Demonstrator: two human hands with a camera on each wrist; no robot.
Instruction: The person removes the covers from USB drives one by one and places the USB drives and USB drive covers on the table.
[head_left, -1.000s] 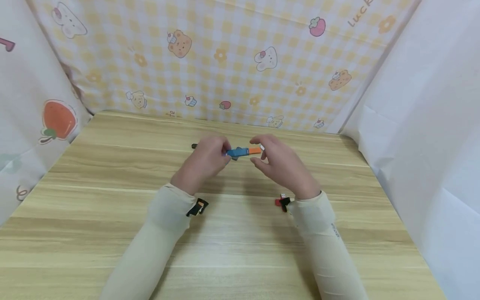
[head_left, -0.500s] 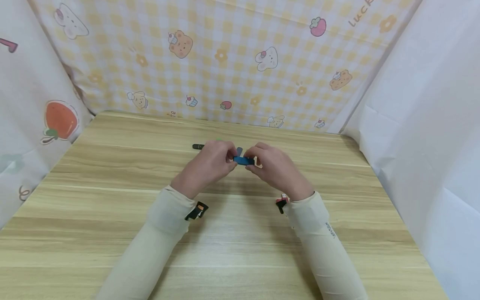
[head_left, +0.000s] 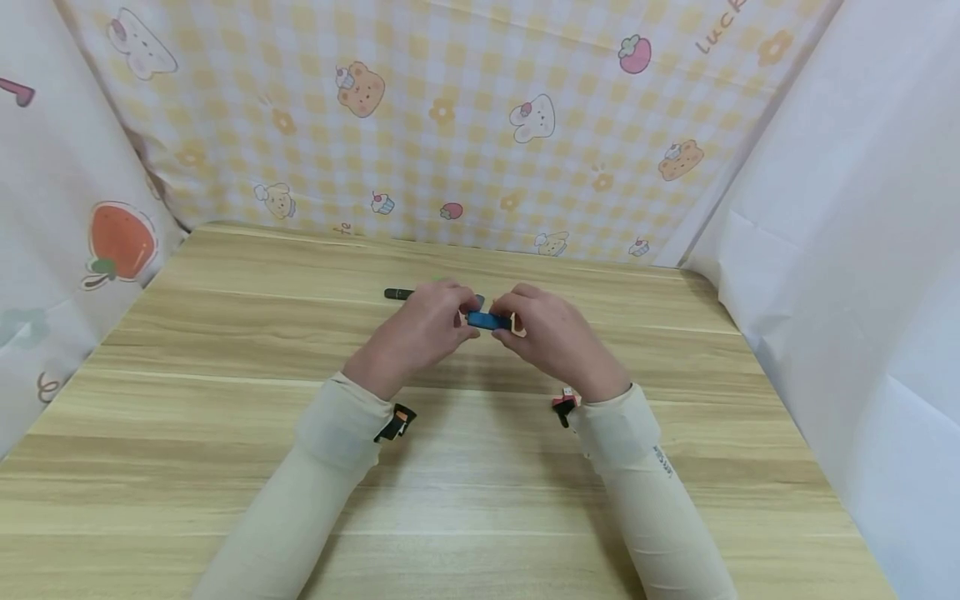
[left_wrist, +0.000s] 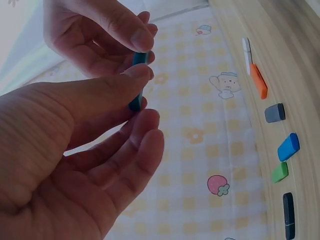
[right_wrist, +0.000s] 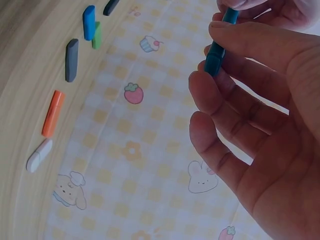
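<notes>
My left hand [head_left: 416, 337] and right hand [head_left: 558, 340] meet over the far middle of the table in the head view. Between them is a slim teal-blue USB stick [head_left: 488, 321], held level by its two ends. Left thumb and fingertips pinch one end of this stick [left_wrist: 135, 104] in the left wrist view. The right thumb and index finger grip the other end, where a seam crosses the stick [right_wrist: 214, 59] in the right wrist view. The remaining right fingers are loosely bent. Fingertips hide both ends in part.
A row of similar sticks lies along the table's far part: white [right_wrist: 40, 156], orange [right_wrist: 53, 114], grey [right_wrist: 71, 60], blue [right_wrist: 89, 22], green [right_wrist: 96, 35] and black [right_wrist: 111, 6]. A red USB stick [head_left: 567, 396] lies near the right wrist. A checked curtain [head_left: 450, 142] stands behind.
One second ago the right hand was apart with spread fingers; it came left and closed on the USB stick. Both hands moved slightly nearer the body, then stayed almost still over the last half second.
</notes>
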